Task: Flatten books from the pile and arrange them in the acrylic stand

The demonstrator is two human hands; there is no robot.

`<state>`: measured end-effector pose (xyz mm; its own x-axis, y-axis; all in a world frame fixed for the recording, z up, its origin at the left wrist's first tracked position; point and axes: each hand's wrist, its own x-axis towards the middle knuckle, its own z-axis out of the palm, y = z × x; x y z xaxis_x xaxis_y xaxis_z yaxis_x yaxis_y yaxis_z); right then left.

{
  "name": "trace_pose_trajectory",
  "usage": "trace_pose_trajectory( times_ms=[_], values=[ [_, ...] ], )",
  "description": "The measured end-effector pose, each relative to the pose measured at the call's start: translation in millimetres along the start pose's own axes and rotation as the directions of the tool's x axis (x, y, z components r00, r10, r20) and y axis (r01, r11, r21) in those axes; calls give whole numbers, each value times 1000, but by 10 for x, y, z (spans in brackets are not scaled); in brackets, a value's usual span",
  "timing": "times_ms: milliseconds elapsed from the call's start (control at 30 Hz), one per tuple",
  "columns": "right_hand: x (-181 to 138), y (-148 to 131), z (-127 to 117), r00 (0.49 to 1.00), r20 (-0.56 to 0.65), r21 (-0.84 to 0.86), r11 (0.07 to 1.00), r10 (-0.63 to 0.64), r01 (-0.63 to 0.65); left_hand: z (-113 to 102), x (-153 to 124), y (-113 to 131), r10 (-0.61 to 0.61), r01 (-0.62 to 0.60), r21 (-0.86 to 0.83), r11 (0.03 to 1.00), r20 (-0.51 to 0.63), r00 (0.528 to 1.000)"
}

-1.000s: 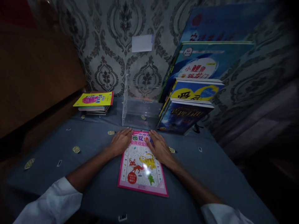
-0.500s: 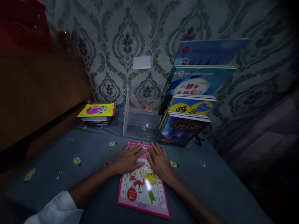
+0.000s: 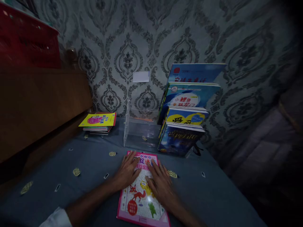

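Observation:
A pink-bordered children's book (image 3: 142, 211) lies flat on the cloth, its cover showing a red fox and a yellow tiger. My left hand (image 3: 126, 173) rests on its upper left part with fingers stretched out. Across the upper right of the cover lies my right hand (image 3: 162, 183), fingers spread, hiding part of the tiger and the title. Just beyond the book stands a clear acrylic book rack (image 3: 139, 130). Several picture books (image 3: 180, 138) stand in tiers in its right side, while bare clear shelves show on the left.
A stack of thin books (image 3: 98, 123) with a yellow cover on top sits at the back left. Left of it rises a brown wooden cabinet (image 3: 44, 101) bearing a red box (image 3: 30, 41). A white card (image 3: 140, 76) is on the patterned wall. Dark blue-grey cloth (image 3: 92, 157) covers the surface.
The view has tilted up, so everything sits lower in the picture. My right hand has slid down the cover toward me, and more of the title shows between my hands.

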<state>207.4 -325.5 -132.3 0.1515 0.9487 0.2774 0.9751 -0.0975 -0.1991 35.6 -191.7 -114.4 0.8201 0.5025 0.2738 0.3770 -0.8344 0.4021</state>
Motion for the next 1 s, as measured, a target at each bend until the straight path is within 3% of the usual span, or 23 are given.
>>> trace_pose_trajectory(
  times_ms=[133, 233, 333, 400, 467, 533, 700, 800, 900, 1000],
  values=[
    [-40, -42, 42, 1000, -12, 2, 1000, 13, -13, 20, 48, -141, -72, 14, -394, 919, -132, 989],
    [-33, -35, 64, 1000, -14, 2, 1000, 19, -19, -1, 141, -231, -322, 73, -747, 660, -193, 927],
    [-29, -16, 108, 999, -45, 11, 1000, 19, -18, -32, 206, -226, -559, 85, -963, 255, -75, 826],
    [-37, -5, 150, 998, -68, 19, 1000, 13, -12, -51, 203, -149, -577, 120, -992, 38, 76, 813],
    [-51, 9, 196, 995, -96, 34, 999, 3, 1, -75, 170, -35, -522, 183, -980, -83, 199, 829],
    [-70, 31, 240, 991, -132, 56, 998, -5, 13, -106, 129, 74, -467, 221, -964, -146, 264, 844],
    [-97, 106, 325, 985, -171, 176, 984, 9, 21, -162, 97, 177, -393, 211, -950, -231, 290, 873],
    [-83, 114, 347, 976, -192, 330, 943, 98, -30, -170, 118, 157, -400, 202, -945, -257, 294, 868],
    [-56, 89, 308, 945, -192, 529, 839, 263, -126, -209, 140, 127, -395, 186, -942, -281, 290, 872],
    [-7, 61, 174, 914, -88, 715, 664, 397, -219, -281, 161, 105, -386, 152, -946, -286, 259, 886]
  ],
)
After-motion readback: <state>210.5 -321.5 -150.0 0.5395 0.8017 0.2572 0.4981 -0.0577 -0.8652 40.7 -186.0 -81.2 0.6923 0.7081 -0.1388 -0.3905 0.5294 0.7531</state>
